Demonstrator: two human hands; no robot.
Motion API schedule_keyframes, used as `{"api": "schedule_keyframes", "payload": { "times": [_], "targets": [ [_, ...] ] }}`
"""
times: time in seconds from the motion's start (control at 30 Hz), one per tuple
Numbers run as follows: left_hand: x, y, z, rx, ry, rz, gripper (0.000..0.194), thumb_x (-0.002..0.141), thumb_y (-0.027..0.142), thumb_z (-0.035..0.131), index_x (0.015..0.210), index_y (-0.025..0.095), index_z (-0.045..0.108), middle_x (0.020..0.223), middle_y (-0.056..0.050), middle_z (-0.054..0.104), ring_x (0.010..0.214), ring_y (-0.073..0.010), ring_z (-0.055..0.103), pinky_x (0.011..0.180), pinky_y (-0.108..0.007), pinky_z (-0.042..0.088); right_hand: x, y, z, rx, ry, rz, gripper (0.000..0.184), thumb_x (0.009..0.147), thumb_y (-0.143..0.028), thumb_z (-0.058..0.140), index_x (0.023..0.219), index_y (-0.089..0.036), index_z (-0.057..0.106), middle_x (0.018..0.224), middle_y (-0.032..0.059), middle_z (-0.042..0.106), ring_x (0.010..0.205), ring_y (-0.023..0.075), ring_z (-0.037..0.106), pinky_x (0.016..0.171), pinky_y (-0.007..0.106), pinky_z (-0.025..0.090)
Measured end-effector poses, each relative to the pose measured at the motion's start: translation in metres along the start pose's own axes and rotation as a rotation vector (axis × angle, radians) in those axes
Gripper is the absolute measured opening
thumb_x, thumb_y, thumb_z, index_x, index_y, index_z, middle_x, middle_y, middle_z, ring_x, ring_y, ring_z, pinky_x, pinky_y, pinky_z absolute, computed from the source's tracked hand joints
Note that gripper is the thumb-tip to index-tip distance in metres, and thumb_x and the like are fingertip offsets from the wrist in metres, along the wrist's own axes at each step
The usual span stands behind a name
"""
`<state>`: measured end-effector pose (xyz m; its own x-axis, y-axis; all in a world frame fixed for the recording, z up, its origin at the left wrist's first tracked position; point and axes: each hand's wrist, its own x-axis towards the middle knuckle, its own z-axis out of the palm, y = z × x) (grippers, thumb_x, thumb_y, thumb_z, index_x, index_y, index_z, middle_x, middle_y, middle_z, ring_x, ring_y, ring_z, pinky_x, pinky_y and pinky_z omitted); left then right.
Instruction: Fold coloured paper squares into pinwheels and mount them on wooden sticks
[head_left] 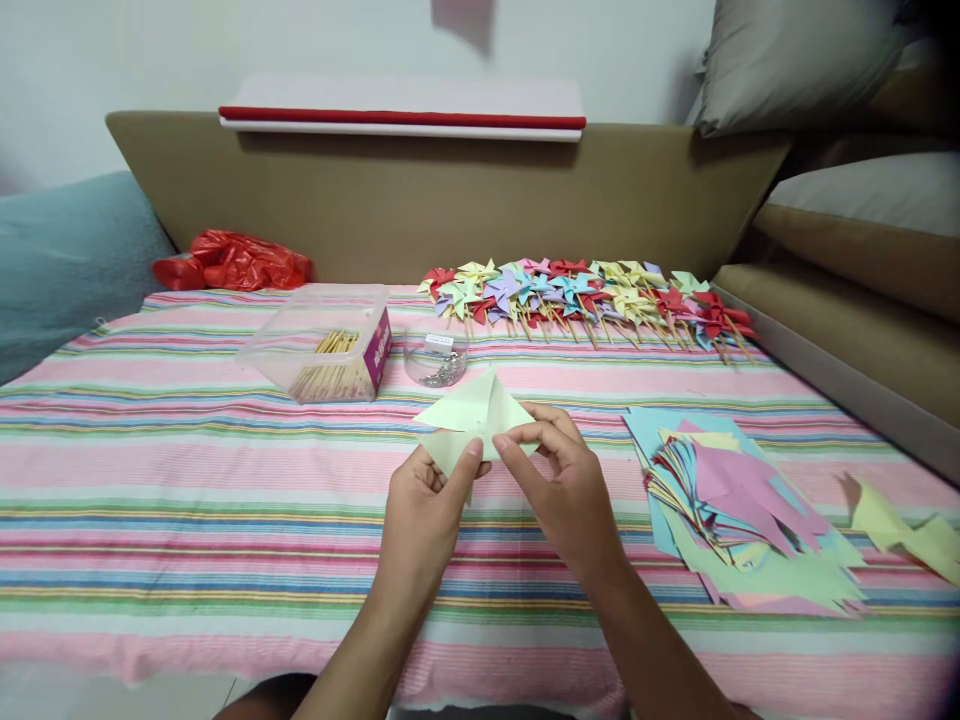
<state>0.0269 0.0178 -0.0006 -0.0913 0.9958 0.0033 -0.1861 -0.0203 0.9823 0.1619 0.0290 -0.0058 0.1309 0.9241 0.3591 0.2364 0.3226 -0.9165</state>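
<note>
A pale green paper square (471,415), cut and partly folded into points, is held above the striped cloth (187,480) in the middle. My left hand (424,515) pinches its lower left part, thumb on top. From the right, my right hand (562,480) pinches a folded corner between thumb and forefinger. Both hands are closed on the paper.
A clear plastic box of wooden sticks (326,345) and a small clear cup of pins (436,357) stand behind the paper. A row of several finished paper pinwheels (585,295) lies at the back. A stack of cut coloured paper (739,505) lies right, a red bag (236,260) back left.
</note>
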Motion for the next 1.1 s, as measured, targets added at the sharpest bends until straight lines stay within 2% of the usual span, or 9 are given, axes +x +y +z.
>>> {"api": "schedule_keyframes", "payload": {
  "times": [0.2,0.47,0.53,0.6,0.67,0.77,0.83,1.03,1.1],
  "targets": [
    [0.0,0.0,0.0,-0.014,-0.001,0.024,0.024,0.086,0.038,0.075,0.102,0.02,0.074,0.099,-0.002,0.077,0.095,-0.0179,0.071,0.088,-0.027,0.056,0.0,0.0,0.001,0.004,-0.002,-0.008,0.012,0.087,-0.033,0.069,0.079,-0.023,0.071,0.115,0.0077,0.061,0.125,0.0255,0.054,0.104,0.04,0.041],
    [0.0,-0.003,-0.003,0.004,-0.019,0.046,0.022,0.087,0.038,0.073,0.1,0.02,0.072,0.093,-0.001,0.075,0.096,-0.0184,0.07,0.088,-0.028,0.055,-0.002,-0.002,0.002,0.009,-0.002,0.008,0.012,0.086,-0.032,0.07,0.078,-0.023,0.068,0.118,0.0083,0.062,0.127,0.0265,0.053,0.105,0.042,0.041],
    [0.001,-0.001,-0.004,0.036,-0.027,0.059,0.021,0.088,0.038,0.072,0.097,0.019,0.071,0.091,-0.001,0.074,0.094,-0.0176,0.069,0.085,-0.026,0.054,-0.001,-0.003,0.002,0.101,0.021,0.061,0.014,0.084,-0.034,0.073,0.091,-0.024,0.066,0.123,0.0083,0.063,0.124,0.0264,0.056,0.101,0.042,0.045],
    [0.001,0.002,-0.005,0.059,-0.056,0.065,0.02,0.088,0.037,0.071,0.099,0.02,0.07,0.092,0.0,0.073,0.091,-0.0162,0.067,0.082,-0.025,0.054,0.001,-0.003,-0.001,0.238,0.049,0.183,0.036,0.081,-0.039,0.076,0.111,-0.026,0.06,0.128,0.0084,0.063,0.119,0.0257,0.059,0.093,0.04,0.05],
    [0.003,0.005,-0.007,0.058,-0.107,0.06,0.023,0.088,0.036,0.072,0.105,0.021,0.068,0.095,0.0,0.073,0.09,-0.0157,0.066,0.081,-0.025,0.054,0.004,-0.005,-0.007,0.366,-0.027,0.344,0.047,0.081,-0.047,0.076,0.12,-0.026,0.059,0.125,0.0087,0.066,0.11,0.0248,0.063,0.086,0.037,0.052],
    [0.005,0.009,-0.011,0.062,-0.215,0.02,0.03,0.089,0.035,0.071,0.114,0.022,0.063,0.097,-0.001,0.073,0.089,-0.0163,0.066,0.079,-0.026,0.054,0.007,-0.008,-0.018,0.506,-0.283,0.5,0.042,0.083,-0.052,0.073,0.111,-0.021,0.07,0.105,0.0073,0.074,0.091,0.0216,0.067,0.079,0.033,0.051],
    [0.006,0.01,-0.014,0.081,-0.285,-0.013,0.03,0.089,0.035,0.07,0.115,0.022,0.061,0.094,-0.001,0.072,0.085,-0.0165,0.066,0.077,-0.028,0.054,0.007,-0.01,-0.023,0.552,-0.365,0.518,0.038,0.08,-0.049,0.077,0.105,-0.02,0.074,0.096,0.0054,0.075,0.083,0.0194,0.066,0.074,0.031,0.051],
    [0.008,0.012,-0.019,0.129,-0.399,-0.065,0.031,0.087,0.034,0.072,0.113,0.021,0.06,0.09,-0.002,0.071,0.081,-0.0183,0.067,0.071,-0.028,0.054,0.002,-0.006,-0.023,0.38,-0.338,0.519,0.036,0.074,-0.046,0.083,0.096,-0.018,0.078,0.089,0.0068,0.077,0.074,0.0197,0.066,0.067,0.032,0.051],
    [0.008,0.014,-0.019,0.12,-0.392,-0.087,0.037,0.086,0.034,0.073,0.118,0.02,0.06,0.092,-0.003,0.073,0.084,-0.02,0.069,0.074,-0.03,0.054,0.001,-0.004,-0.019,0.387,-0.289,0.527,0.037,0.073,-0.046,0.083,0.095,-0.017,0.078,0.088,0.0069,0.077,0.072,0.02,0.066,0.064,0.032,0.05]
  ]
}}
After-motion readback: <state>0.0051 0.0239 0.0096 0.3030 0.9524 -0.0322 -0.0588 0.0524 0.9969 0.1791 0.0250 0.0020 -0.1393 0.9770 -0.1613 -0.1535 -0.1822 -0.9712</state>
